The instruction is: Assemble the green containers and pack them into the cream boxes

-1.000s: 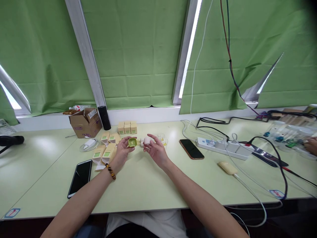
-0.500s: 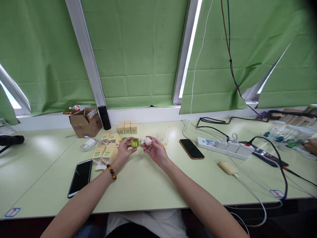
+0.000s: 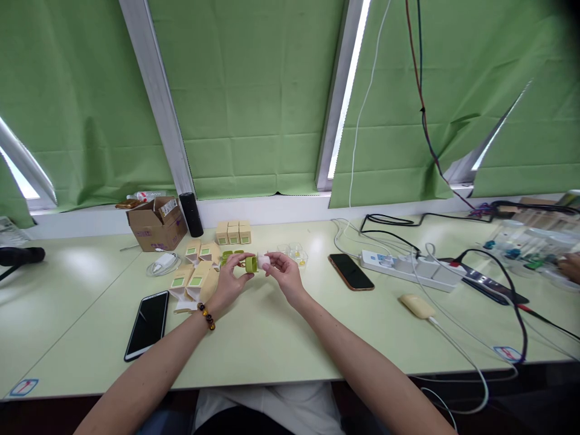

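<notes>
My left hand [image 3: 231,279] pinches a small green cap [image 3: 251,264] above the pale green table [image 3: 272,338]. My right hand [image 3: 284,275] pinches a small white rounded piece [image 3: 263,261]. The two parts touch between my fingertips. Just behind them lie more green caps [image 3: 230,255] and small clear plastic cups [image 3: 295,252]. Tan cartons with green labels [image 3: 196,279] lie under and left of my left hand. A row of three upright tan cartons [image 3: 233,232] stands further back.
A black phone [image 3: 147,324] lies at the left, another phone [image 3: 350,271] at the right. A cardboard box [image 3: 156,223] and black cylinder [image 3: 191,214] stand by the window. A power strip [image 3: 410,269], cables and a cream charger [image 3: 417,306] fill the right. Another person's hand [image 3: 570,266] shows far right.
My hands have come together: the green cap and the white piece, held apart a second ago, now meet between my fingertips. The cap has turned sideways.
</notes>
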The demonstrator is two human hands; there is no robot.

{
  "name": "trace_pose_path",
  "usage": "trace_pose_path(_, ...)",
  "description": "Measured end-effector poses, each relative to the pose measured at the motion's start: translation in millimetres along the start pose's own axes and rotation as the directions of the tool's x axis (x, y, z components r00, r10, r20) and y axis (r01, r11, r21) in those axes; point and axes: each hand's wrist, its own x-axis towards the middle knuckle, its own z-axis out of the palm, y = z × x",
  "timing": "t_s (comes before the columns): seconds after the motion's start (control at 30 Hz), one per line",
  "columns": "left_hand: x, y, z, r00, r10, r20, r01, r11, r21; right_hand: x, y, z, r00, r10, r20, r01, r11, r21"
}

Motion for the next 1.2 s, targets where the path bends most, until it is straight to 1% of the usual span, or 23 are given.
trace_pose_path(0.2, -0.5, 0.9, 0.5, 1.0, 0.014, 0.012, -0.015, 1.0, 0.023, 0.0, 3.7, -1.1, 1.0, -0.002, 0.024, 0.004, 0.998, -0.069)
trace_pose_path(0.6, -2.3, 2.5, 2.7, 0.994, 0.104, 0.042, -0.105, 0.994, 0.04, -0.1, 2.4, -1.4, 0.999, 0.036, 0.035, -0.034, 0.998, -0.06)
trace_pose_path(0.83, -2.2, 0.7, 3.1, 0.993, 0.108, 0.048, -0.11, 0.993, 0.04, 0.0, -0.1, -1.6, 0.997, 0.058, 0.047, -0.055, 0.996, -0.064)
trace_pose_path(1.2, -2.2, 2.6, 2.2, 0.991, 0.112, 0.076, -0.115, 0.993, 0.04, 0.1, -1.8, -2.5, 0.997, 0.06, 0.04, -0.056, 0.992, -0.109)
